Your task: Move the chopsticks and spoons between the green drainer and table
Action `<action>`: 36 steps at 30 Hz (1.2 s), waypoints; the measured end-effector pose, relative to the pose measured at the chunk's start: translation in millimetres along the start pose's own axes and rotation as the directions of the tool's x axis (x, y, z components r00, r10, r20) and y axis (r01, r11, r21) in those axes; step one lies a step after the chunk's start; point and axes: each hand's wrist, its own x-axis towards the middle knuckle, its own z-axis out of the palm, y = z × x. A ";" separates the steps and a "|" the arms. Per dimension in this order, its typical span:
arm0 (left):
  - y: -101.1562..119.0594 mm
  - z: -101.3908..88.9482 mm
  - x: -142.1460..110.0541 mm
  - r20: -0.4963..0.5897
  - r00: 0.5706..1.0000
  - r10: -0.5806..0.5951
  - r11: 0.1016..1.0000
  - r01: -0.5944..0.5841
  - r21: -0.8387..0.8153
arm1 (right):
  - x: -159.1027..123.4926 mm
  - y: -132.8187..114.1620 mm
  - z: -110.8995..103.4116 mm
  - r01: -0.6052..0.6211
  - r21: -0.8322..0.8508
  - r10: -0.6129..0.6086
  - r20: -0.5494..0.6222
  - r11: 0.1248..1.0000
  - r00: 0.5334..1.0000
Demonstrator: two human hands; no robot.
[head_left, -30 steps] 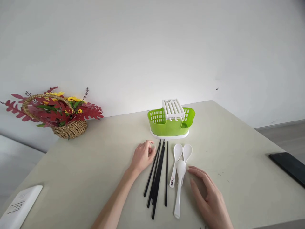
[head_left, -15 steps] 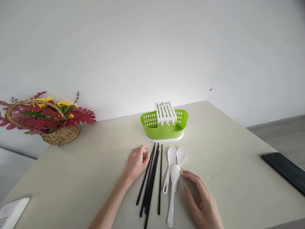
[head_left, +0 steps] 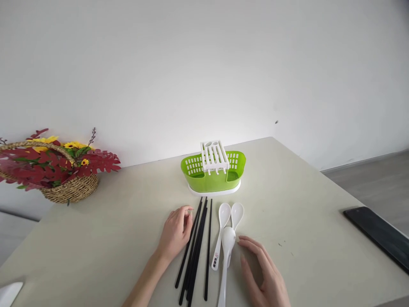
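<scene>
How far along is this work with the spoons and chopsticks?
It looks barely begun. Set up: the green basket stands upright, white rack on top. In hand: seemingly nothing; the left hand is by the chopsticks, the right hand by the spoons. Probably left: all those utensils, lying on the table outside the basket.

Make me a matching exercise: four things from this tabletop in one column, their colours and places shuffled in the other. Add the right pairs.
1. Chopsticks
2. Phone
3. Spoons
4. Utensil holder

A. White, beside the right hand
B. Green, with a white slotted rack on top
C. Black, beside the left hand
D. Dark, at the far right

Right pairs: 1-C, 2-D, 3-A, 4-B
</scene>
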 end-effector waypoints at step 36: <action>3.1 -1.3 -3.4 0.057 0.998 -0.014 1.000 0.015 -0.027 | -3.1 -2.7 -0.8 -0.048 -0.026 0.049 0.023 0.998 0.999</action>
